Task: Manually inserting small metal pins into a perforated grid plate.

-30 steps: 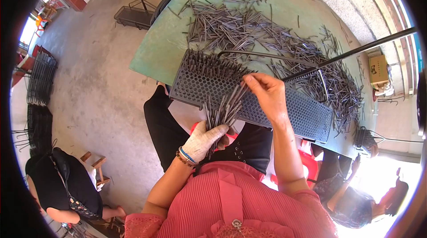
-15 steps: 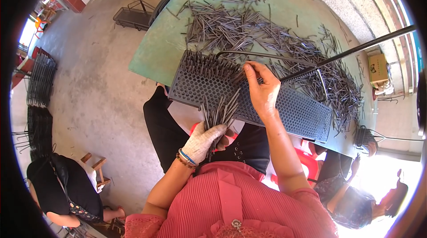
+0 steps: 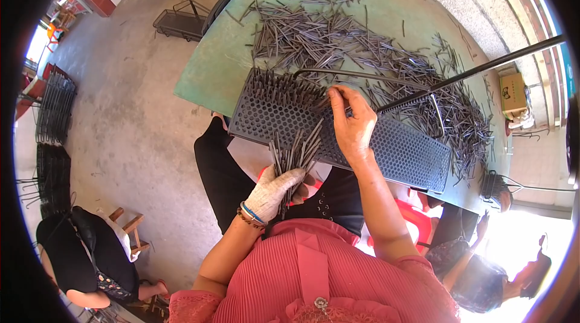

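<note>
My left hand, in a pale work glove, is closed around a bundle of thin dark sticks that fan out upward. Just beyond it lies a long black perforated tray, tilted across the table's near edge. Dark sticks stand upright in the holes along its far left part. My bare right hand is over the tray's middle, thumb and fingers pinched together at the right end of those upright sticks. Whatever the fingertips hold is too small to make out.
A large heap of loose dark sticks covers much of the green table. A black metal rod crosses above it from the right. One person is at lower left, another at lower right. A cardboard box stands far right.
My right hand has shifted slightly left along the row of upright sticks, still pinched. The left hand and its bundle have moved very little to the left.
</note>
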A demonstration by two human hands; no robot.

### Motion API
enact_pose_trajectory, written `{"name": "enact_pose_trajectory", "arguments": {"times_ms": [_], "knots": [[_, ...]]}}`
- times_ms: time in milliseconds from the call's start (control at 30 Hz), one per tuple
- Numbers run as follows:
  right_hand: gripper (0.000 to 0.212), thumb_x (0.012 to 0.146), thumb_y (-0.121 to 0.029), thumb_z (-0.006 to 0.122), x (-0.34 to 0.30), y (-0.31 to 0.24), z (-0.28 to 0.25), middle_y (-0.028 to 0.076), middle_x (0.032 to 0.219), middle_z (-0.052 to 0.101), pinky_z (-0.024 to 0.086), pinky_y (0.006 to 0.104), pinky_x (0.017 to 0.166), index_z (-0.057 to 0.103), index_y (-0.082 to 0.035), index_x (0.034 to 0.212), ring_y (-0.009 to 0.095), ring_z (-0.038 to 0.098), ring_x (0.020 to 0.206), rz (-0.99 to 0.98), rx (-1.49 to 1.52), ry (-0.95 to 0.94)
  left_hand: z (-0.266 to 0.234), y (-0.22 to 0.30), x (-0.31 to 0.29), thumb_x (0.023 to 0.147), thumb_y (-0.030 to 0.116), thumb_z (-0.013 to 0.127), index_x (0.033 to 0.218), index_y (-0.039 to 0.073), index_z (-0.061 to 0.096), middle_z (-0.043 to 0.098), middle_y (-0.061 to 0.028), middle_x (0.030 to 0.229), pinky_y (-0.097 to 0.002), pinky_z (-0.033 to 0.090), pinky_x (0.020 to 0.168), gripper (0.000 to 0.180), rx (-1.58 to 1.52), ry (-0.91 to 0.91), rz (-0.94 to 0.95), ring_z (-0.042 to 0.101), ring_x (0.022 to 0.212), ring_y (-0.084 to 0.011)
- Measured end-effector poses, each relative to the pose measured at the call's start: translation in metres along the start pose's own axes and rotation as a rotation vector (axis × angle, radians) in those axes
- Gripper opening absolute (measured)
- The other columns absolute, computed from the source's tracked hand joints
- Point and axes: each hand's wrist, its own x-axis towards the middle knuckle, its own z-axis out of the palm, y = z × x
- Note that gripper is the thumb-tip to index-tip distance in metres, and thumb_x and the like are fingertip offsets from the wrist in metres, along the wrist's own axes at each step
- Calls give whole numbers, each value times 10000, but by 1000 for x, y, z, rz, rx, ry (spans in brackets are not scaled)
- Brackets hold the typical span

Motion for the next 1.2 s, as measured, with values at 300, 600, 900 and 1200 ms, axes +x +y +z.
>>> {"name": "enact_pose_trajectory", "arguments": {"times_ms": [300, 600, 900, 1200], "knots": [[154, 803, -44, 734, -1, 0, 7, 106, 883, 676, 503, 365, 700, 687, -16, 947, 296, 627, 772, -188, -103, -34, 0, 1, 0, 932, 232, 612, 1041, 37, 637, 699, -58, 874, -264, 530, 576, 225, 10, 1, -8, 624, 655, -105], [147, 806, -47, 738, -3, -4, 0, 106, 954, 671, 490, 347, 791, 722, -13, 949, 272, 624, 877, -176, -144, -123, -2, -2, -1, 934, 229, 609, 1033, 30, 640, 701, -62, 876, -264, 527, 573, 224, 7, 4, 9, 624, 661, -107], [254, 927, -178, 679, -30, -10, -31, 56, 911, 709, 498, 247, 781, 697, 42, 1054, 90, 622, 849, 632, 463, -460, 6, 6, -6, 931, 246, 627, 1035, 19, 659, 693, -51, 859, -254, 520, 581, 251, -1, -85, 78, 616, 667, -95], [163, 924, -87, 662, -7, -3, -40, 68, 915, 712, 507, 248, 757, 698, 51, 1004, 90, 624, 798, 429, 516, -87, 14, 2, 3, 913, 229, 647, 1052, -27, 634, 684, -82, 887, -266, 539, 652, 292, 60, -112, -13, 637, 730, -125]]}}
